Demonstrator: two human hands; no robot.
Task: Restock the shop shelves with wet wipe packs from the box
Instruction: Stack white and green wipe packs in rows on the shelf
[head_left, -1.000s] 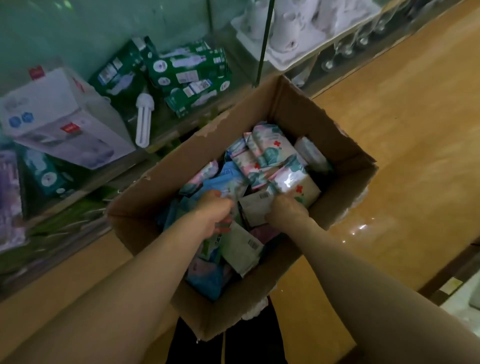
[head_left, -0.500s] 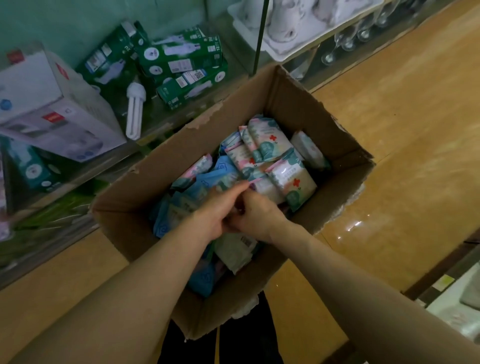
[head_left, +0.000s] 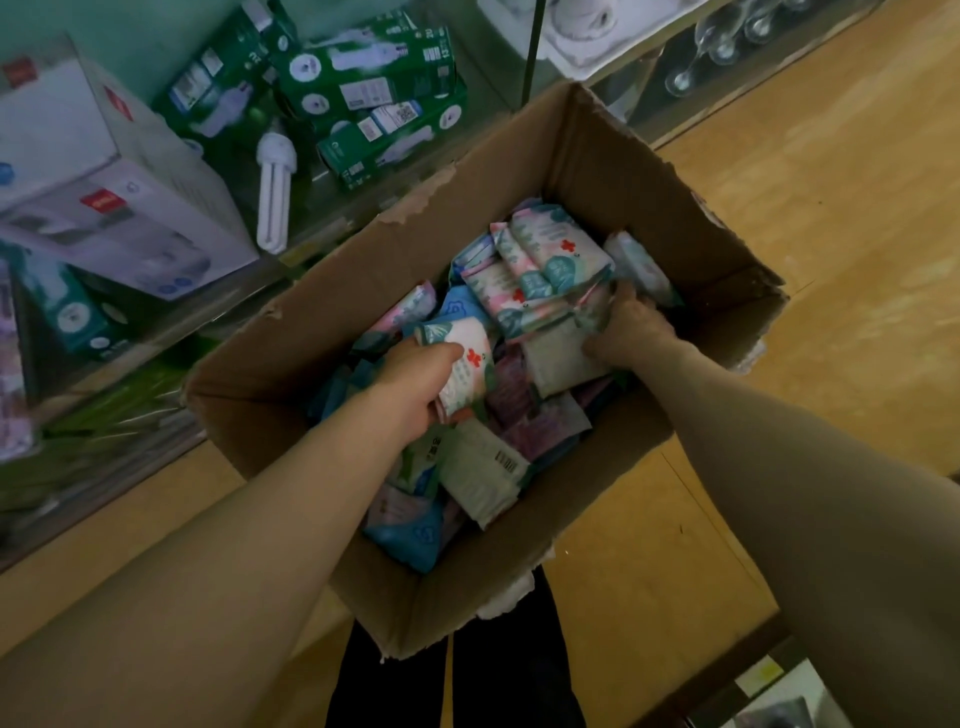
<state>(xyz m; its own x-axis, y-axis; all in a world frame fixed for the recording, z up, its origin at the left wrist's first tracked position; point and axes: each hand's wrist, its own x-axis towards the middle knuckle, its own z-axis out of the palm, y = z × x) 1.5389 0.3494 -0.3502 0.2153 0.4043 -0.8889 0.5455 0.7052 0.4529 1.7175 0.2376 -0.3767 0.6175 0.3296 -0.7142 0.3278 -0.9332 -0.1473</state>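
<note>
Reaching into one open brown cardboard box (head_left: 597, 156) are two bare arms. The left hand (head_left: 415, 395) has its grip wrapped round one white-and-pink wet wipe pack with a red cross (head_left: 470, 364), thumb across the top, at the box middle above the heap. The right hand (head_left: 631, 332) has its fingers curled into the far-right part of the heap. Its grip is closed on the side of a row of upright pink-and-teal packs (head_left: 540, 260), at least three in the row, with the thumb on one pale grey pack (head_left: 558, 358). One further pack stands against the right wall just beyond those fingers. The rest of the box is a loose heap of well over ten packs, exact count not readable. It includes several blue packs (head_left: 410, 535), some purple ones, and one pale green pack with a barcode (head_left: 483, 473) face up near the front. On the glass shelf at left are about four green bulb cartons (head_left: 363, 78), one bare white tube bulb (head_left: 272, 197) and one big white carton (head_left: 119, 171). At top right are at least three stemmed glasses (head_left: 727, 31). The yellow wood-look floor (head_left: 831, 234) lies to the right, and two dark trouser legs (head_left: 498, 675) show below the box.
</note>
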